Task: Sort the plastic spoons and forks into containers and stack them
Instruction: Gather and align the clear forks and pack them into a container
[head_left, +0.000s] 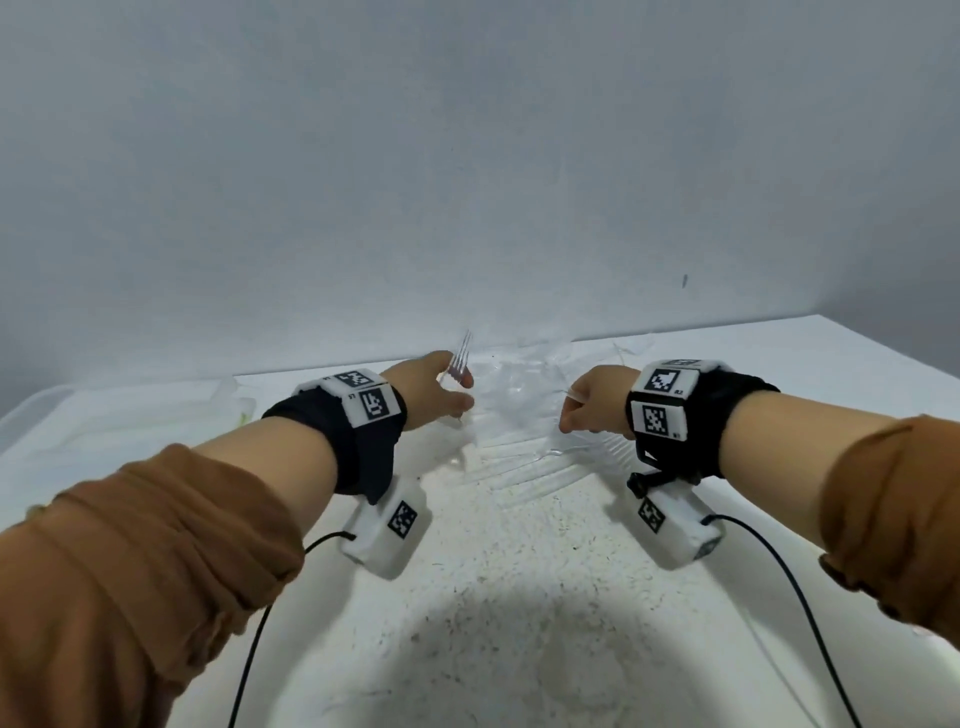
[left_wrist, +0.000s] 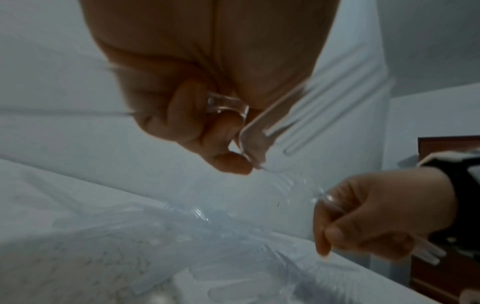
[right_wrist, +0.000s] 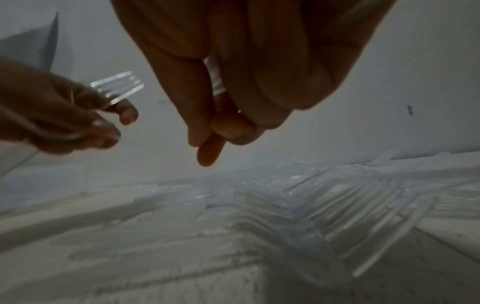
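A pile of clear plastic cutlery (head_left: 524, 426) lies on the white table against the wall, between my two hands. My left hand (head_left: 441, 389) grips a clear plastic fork (head_left: 460, 358) with its tines pointing up; the same fork (left_wrist: 272, 123) shows in the left wrist view and again (right_wrist: 116, 86) in the right wrist view. My right hand (head_left: 587, 402) is curled round a clear piece of cutlery (head_left: 574, 395), whose handle (right_wrist: 215, 82) shows between the fingers. Which kind of piece it is I cannot tell. Both hands hover just above the pile (right_wrist: 324, 201).
A clear plastic container (head_left: 62, 421) stands at the table's far left. The grey wall (head_left: 467, 182) rises right behind the pile. Camera cables (head_left: 810, 597) hang from both wrists over the speckled table (head_left: 493, 597) in front.
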